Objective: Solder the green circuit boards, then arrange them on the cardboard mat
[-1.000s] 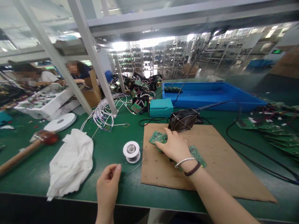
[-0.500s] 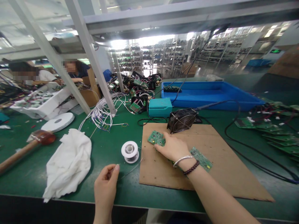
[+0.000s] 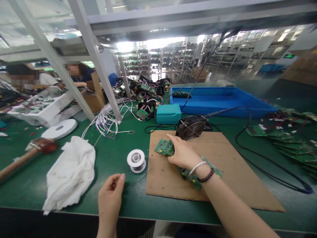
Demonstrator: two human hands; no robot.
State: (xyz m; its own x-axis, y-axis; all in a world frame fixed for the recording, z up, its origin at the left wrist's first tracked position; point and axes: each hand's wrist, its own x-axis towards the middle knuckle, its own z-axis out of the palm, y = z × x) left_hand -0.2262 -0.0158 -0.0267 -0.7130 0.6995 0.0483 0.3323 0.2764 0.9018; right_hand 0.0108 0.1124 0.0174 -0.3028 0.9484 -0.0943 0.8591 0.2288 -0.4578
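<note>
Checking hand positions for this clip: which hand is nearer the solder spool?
Left. The left hand sits just below the solder spool, pinching its wire; the right hand rests farther right on a circuit board.

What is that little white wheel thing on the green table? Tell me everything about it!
The white spool is a small round plastic-looking reel lying flat on the green table, just left of the cardboard sheet. Its middle is a grey hollow hub. A thin wire runs from near it toward the left hand. No hand touches it.
</note>
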